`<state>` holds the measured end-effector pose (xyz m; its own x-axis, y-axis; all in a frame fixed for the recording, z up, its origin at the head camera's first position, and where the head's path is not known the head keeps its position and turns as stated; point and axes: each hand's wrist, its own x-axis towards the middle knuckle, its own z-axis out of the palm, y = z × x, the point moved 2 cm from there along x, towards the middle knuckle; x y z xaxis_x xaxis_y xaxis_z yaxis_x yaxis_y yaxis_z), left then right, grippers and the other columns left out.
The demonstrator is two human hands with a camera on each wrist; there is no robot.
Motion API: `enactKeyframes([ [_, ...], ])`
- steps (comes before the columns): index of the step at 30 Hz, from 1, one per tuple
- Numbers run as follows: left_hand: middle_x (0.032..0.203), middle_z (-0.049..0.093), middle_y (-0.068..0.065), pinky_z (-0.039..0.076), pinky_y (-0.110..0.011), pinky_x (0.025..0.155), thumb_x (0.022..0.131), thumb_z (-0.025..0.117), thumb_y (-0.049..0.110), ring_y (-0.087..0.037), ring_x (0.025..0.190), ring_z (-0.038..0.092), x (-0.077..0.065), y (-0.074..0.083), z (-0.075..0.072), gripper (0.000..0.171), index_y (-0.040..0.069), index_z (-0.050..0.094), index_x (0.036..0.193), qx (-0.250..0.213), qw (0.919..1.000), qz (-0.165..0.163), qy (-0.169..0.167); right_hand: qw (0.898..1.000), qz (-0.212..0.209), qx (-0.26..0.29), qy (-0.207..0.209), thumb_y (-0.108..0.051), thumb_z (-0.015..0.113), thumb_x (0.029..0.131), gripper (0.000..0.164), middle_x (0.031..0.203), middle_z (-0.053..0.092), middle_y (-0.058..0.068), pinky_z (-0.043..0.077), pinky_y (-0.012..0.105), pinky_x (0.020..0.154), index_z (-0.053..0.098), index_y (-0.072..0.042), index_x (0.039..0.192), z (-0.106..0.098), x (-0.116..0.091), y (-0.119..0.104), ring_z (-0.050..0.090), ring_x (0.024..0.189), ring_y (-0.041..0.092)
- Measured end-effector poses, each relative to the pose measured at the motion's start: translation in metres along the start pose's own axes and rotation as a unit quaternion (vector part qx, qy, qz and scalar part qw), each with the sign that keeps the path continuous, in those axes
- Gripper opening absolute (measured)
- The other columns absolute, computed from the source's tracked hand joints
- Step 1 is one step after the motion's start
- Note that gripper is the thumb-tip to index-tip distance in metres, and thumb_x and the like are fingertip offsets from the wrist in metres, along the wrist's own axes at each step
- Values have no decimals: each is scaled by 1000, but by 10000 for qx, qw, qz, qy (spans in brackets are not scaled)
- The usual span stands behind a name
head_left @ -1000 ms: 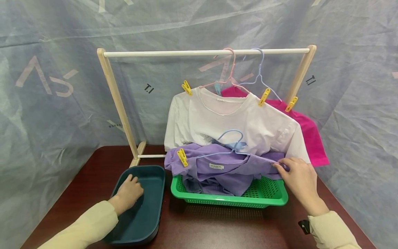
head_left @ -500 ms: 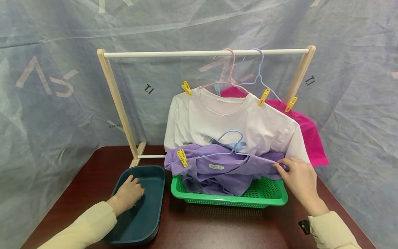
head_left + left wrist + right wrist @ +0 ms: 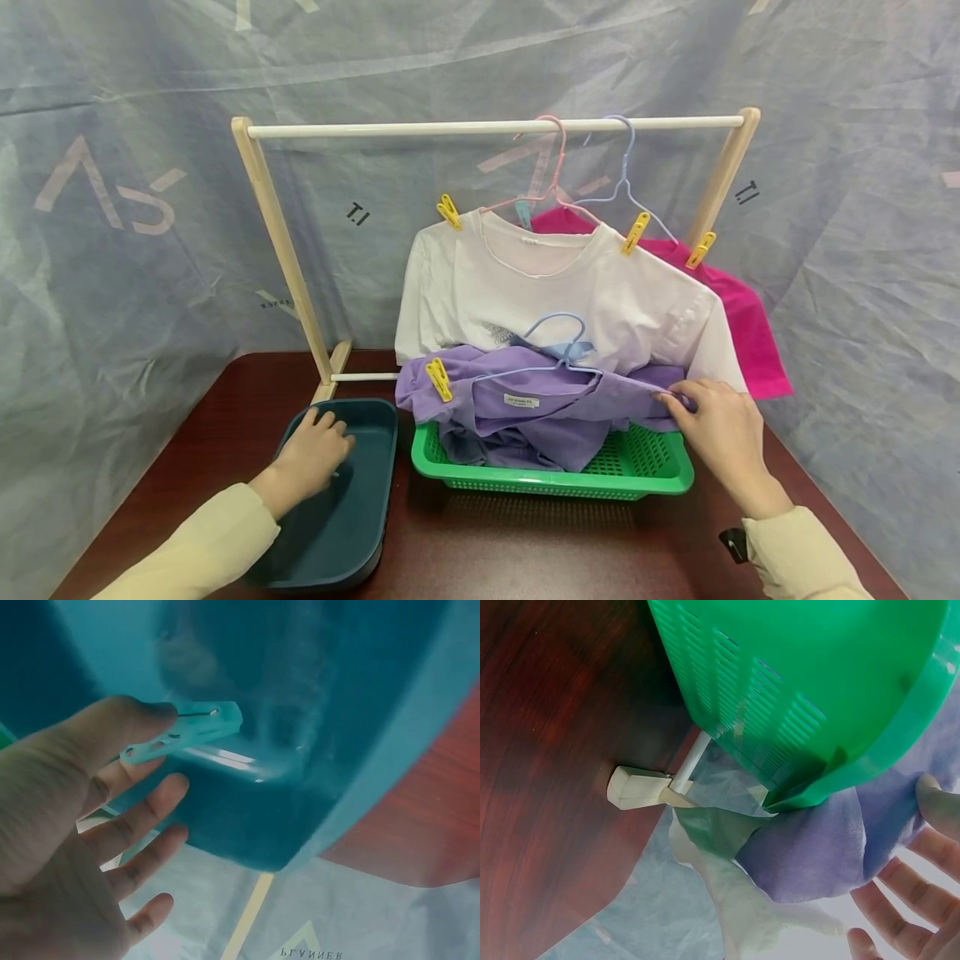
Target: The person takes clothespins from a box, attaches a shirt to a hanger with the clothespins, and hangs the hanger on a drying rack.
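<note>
My left hand (image 3: pixel 309 458) is over the dark teal bin (image 3: pixel 341 533). The left wrist view shows it pinching a pale turquoise clothespin (image 3: pixel 199 731) between thumb and index finger, the other fingers spread. With thumb and fingertips my right hand (image 3: pixel 726 433) grips the right sleeve of a purple shirt (image 3: pixel 543 429). That shirt lies rumpled in and over a green basket (image 3: pixel 555 485). A blue wire hanger (image 3: pixel 564 315) is inside its neck, hook upward. One yellow clothespin (image 3: pixel 438 380) is clipped on the shirt's left shoulder.
Behind the basket stands a wooden clothes rack (image 3: pixel 281 250). From its white bar (image 3: pixel 397 129) hang a white shirt (image 3: pixel 442 275) on a pink hanger (image 3: pixel 558 158) and a magenta shirt (image 3: pixel 753 333) on a blue one, both with yellow clothespins. All stand on a dark red table (image 3: pixel 480 550).
My left hand has lifted slightly within the bin and its fingers have spread, moving a little away from me. The right hand and the purple shirt stay in place.
</note>
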<state>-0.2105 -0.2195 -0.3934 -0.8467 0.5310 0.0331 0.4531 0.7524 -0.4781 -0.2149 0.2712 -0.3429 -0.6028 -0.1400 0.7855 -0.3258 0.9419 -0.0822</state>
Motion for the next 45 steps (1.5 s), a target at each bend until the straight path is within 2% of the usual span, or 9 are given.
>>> enactKeyframes([
  [4,84,58,-7,40,-49,82,59,83,24,-27,84,51,2,-2,-8,36,13,64,87,-187,9992,-123,332,10000,-5,-7,15,-18,77,66,15,66,65,7,37,39,49,69,-7,73,0,0,0,59,60,29],
  [8,81,57,-5,38,-48,80,61,81,23,-26,82,51,4,-5,-19,33,13,62,86,-494,9973,-276,471,10000,10,0,8,-18,77,66,14,66,65,7,37,39,49,69,-8,73,1,0,0,59,60,29],
  [15,84,59,-7,38,-49,80,62,81,26,-30,88,54,9,-10,-36,37,12,62,90,-994,9893,-493,945,10000,43,6,-13,-17,77,67,14,66,65,7,36,39,49,69,-8,73,1,-1,1,59,60,29],
  [26,90,63,-7,38,-49,81,69,78,27,-28,89,54,16,-9,-67,35,10,60,95,-1392,9689,-787,1889,9999,82,-8,-104,-18,77,67,14,68,66,7,35,37,49,70,-8,74,2,-1,0,58,59,29],
  [36,94,64,-6,38,-50,81,75,71,20,-29,95,55,24,-9,-95,31,9,61,103,-2140,9413,-1020,2405,9999,119,5,-121,-18,77,67,14,68,66,7,35,38,50,70,-8,74,1,-1,-1,59,61,30],
  [40,97,66,-6,38,-49,81,77,70,22,-29,97,55,29,-8,-105,31,10,61,105,-2206,9354,-1012,2572,9998,126,-2,-124,-18,76,67,14,68,66,8,35,38,50,70,-8,74,1,-1,-1,59,62,30],
  [45,102,66,-8,38,-49,82,79,70,26,-29,96,56,35,-4,-115,36,8,60,108,-2199,9325,-905,2720,9999,99,-2,-103,-17,76,68,13,67,66,8,36,40,50,70,-8,74,1,-1,-2,59,61,31],
])
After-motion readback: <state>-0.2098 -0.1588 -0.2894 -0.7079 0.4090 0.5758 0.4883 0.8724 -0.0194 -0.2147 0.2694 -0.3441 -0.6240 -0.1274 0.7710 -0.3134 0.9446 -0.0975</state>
